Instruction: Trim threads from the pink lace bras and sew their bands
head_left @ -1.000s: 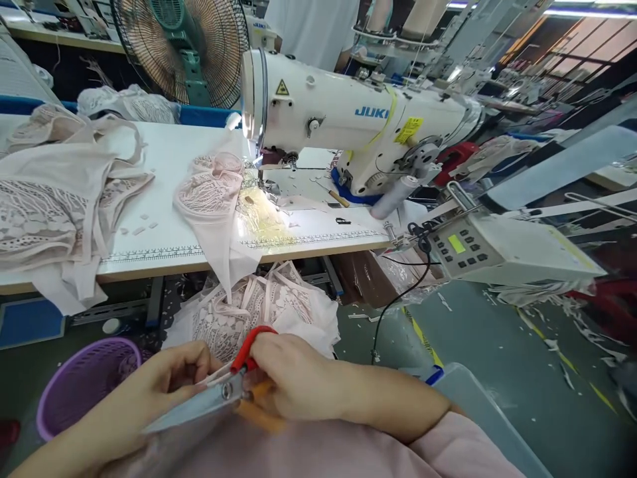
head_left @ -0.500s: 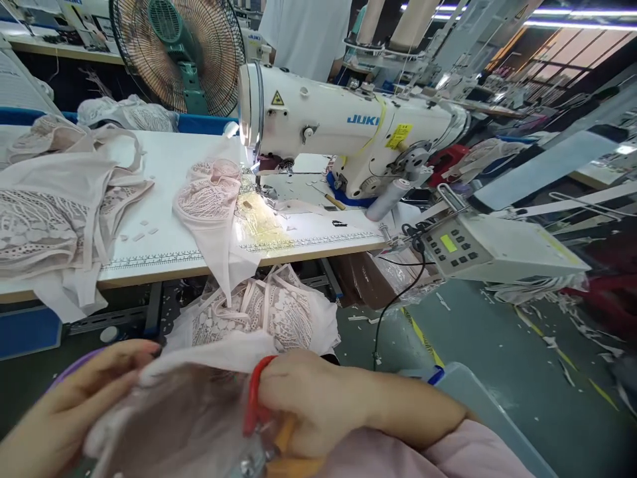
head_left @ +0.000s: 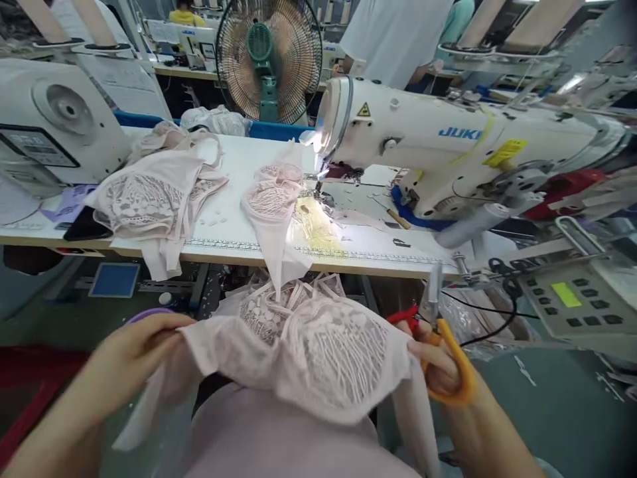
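A pale pink lace bra (head_left: pixel 343 352) is stretched between my hands above my lap. My left hand (head_left: pixel 134 352) pinches its left side band, with a strip of fabric hanging down below the fingers. My right hand (head_left: pixel 438 362) grips the bra's right edge between thumb and fingers. The same hand holds scissors with an orange and red handle (head_left: pixel 460 378), their blades pointing up and away from the fabric. Behind the stretched bra, more lace bra pieces (head_left: pixel 256 318) lie below the table edge, partly hidden.
A white JUKI sewing machine (head_left: pixel 408 126) stands on the table (head_left: pixel 223 229), its lamp lit. One lace bra (head_left: pixel 273 199) lies beside the needle; a pile of bras (head_left: pixel 149 192) is further left. A control box (head_left: pixel 572 299) sticks out at right. A fan (head_left: pixel 269 60) stands behind.
My right hand has moved right, apart from my left, and the bra is now spread out between them. The scissors have turned from pointing down to pointing up. The view has swung left.
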`<control>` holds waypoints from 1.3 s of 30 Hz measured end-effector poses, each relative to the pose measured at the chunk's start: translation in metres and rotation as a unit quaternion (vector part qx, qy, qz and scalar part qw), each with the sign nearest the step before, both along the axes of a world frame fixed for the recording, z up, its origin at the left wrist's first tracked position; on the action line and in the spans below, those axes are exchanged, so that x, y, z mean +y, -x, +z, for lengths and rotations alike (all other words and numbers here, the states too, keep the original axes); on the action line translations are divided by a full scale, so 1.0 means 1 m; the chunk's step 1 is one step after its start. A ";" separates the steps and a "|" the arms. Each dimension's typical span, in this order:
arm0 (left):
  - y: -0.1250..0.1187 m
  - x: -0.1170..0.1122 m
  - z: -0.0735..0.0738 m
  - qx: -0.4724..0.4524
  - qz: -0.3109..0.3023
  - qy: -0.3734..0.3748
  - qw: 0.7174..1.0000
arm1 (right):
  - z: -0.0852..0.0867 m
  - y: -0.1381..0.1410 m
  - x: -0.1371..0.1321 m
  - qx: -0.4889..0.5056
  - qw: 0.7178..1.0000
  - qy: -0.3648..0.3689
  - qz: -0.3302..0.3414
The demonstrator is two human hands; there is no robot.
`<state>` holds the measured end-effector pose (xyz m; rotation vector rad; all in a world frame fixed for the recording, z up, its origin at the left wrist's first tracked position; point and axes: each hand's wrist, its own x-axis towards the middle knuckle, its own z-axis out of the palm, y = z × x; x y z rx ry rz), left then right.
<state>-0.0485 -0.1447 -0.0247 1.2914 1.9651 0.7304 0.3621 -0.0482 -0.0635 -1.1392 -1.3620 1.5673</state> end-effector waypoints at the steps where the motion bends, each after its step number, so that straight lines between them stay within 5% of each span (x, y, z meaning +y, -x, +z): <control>1: -0.004 0.014 -0.011 0.000 -0.022 0.029 0.999 | -0.006 -0.004 0.007 -0.047 0.999 0.009 -0.017; 6: -0.005 0.077 -0.073 -0.051 -0.052 0.021 0.997 | -0.036 -0.020 0.028 -0.268 0.963 0.014 0.032; 12: 0.023 0.080 -0.117 -0.157 -0.104 0.094 0.978 | -0.058 -0.032 0.036 -0.363 0.927 -0.045 0.078; 17: 0.050 0.053 -0.134 -0.195 -0.079 0.152 0.966 | -0.045 -0.030 0.046 -0.408 0.906 -0.056 0.099; 22: 0.075 0.028 -0.143 -0.227 -0.075 0.169 0.956 | -0.006 -0.012 0.062 -0.446 0.886 -0.079 0.098; 28: 0.092 0.014 -0.168 -0.287 -0.046 0.143 0.946 | 0.026 0.044 0.100 -0.478 0.851 -0.203 0.077; 31: 0.093 0.009 -0.186 -0.316 0.042 0.104 0.942 | 0.033 0.091 0.128 -0.505 0.821 -0.251 0.085; 35: 0.090 -0.003 -0.209 -0.325 0.182 0.073 0.925 | 0.036 0.154 0.164 -0.639 0.729 -0.237 0.058; 39: 0.077 -0.019 -0.223 -0.346 0.259 0.084 0.898 | 0.032 0.194 0.185 -0.677 0.700 -0.223 0.044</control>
